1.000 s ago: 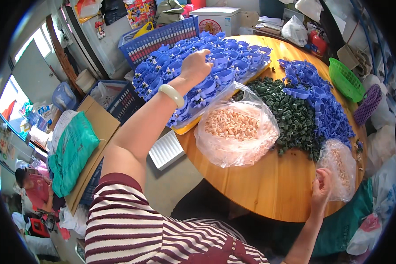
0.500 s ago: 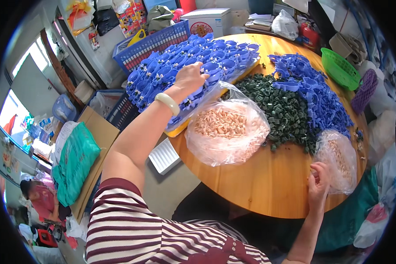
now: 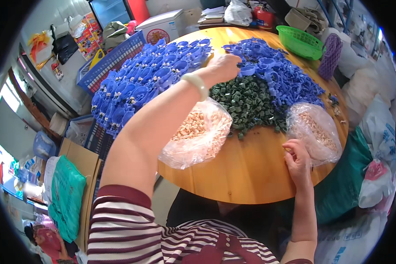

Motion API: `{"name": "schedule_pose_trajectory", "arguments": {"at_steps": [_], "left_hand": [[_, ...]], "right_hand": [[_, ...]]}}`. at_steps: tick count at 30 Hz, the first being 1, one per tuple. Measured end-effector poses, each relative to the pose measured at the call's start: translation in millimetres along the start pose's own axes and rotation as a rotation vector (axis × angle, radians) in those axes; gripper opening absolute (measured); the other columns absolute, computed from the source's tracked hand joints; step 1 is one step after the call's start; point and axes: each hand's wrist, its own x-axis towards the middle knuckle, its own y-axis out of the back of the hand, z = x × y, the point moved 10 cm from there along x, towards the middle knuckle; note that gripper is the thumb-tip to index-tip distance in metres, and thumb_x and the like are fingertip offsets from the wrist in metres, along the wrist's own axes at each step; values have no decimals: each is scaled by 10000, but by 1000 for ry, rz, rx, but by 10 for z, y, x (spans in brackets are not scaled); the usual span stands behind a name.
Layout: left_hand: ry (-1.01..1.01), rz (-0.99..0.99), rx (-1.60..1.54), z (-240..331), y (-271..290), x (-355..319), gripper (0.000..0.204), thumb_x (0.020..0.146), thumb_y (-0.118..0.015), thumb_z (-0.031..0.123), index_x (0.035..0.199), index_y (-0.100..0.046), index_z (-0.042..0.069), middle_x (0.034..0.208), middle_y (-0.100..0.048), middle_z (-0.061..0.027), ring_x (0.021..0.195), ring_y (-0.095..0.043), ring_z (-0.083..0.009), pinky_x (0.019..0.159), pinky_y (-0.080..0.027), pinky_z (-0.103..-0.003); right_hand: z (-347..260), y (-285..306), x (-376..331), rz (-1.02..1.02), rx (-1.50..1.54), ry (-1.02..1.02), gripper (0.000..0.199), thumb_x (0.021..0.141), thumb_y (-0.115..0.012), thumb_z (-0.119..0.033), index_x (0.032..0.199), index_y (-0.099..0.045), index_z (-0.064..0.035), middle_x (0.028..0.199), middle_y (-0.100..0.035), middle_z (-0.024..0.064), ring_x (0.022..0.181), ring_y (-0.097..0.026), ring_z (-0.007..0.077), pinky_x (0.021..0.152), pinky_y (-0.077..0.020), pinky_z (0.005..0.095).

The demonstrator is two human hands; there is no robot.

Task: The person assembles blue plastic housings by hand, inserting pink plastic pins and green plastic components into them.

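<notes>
Head view: left hand point(image 3: 222, 67) reaches far across the round wooden table point(image 3: 251, 176), fingers curled shut on a loose blue ring part point(image 3: 247, 70) at the near edge of the loose blue parts heap point(image 3: 277, 72). Right hand point(image 3: 298, 159) rests on the table edge, fingers bent; can't tell if it pinches anything.

Progress, judging by the piles: lots done, a big stack of blue assembled pieces point(image 3: 149, 81) sits left of the grip. Plenty left too: the loose blue heap right of the grip and the dark green small parts point(image 3: 246, 99) just below it are both still large.

Containers: clear bag point(image 3: 198, 134) under the left forearm holds tan bits, approx half full; second clear bag point(image 3: 314, 130), touching the right hand's fingertips, holds the same. Green basket point(image 3: 300, 42) beyond the grip; contents can't be seen.
</notes>
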Motion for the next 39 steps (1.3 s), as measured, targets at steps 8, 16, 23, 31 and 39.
{"name": "schedule_pose_trajectory", "arguments": {"at_steps": [8,16,23,31,39], "left_hand": [[139,6,122,206,-227,66,182,759,-564,113,894,-683,87,955,-659,-126,900,-640,-310,729,-519,-391],[-567,143,77,1983,-153,-1230,144,665,-594,55,805,-573,81,876,-538,-76,827,-563,-247,817,-446,-377],[-473,210,-456,2082,-155,-1699,170,746,-571,35,914,-592,20,1014,-563,-136,954,-571,-308,788,-485,-346],[368,-536,-1577,1550,-939,-1780,345,945,-488,286,1125,-564,2,947,-646,-70,797,-625,-134,713,-512,-254],[271,-556,-2089,1461,-768,-1645,387,950,-470,268,1186,-510,-35,1059,-624,-168,931,-642,-276,810,-519,-345]], "right_hand": [[0,-6,18,-11,-32,51,182,767,-554,74,921,-588,-17,908,-556,66,724,-544,139,600,-441,227],[351,-6,8,38,599,-352,404,895,-543,-273,1192,-470,-9,944,-599,70,649,-573,126,524,-473,231],[449,-122,-55,-88,588,-451,347,887,-518,-237,1167,-503,-32,928,-613,63,662,-594,103,515,-493,214],[300,-133,35,-38,490,-302,230,919,-488,-165,1082,-575,-28,851,-629,26,596,-563,74,503,-475,200],[-166,-156,528,-42,214,-97,176,928,-517,-168,1041,-627,-90,750,-592,-38,575,-502,27,470,-399,175]]}}
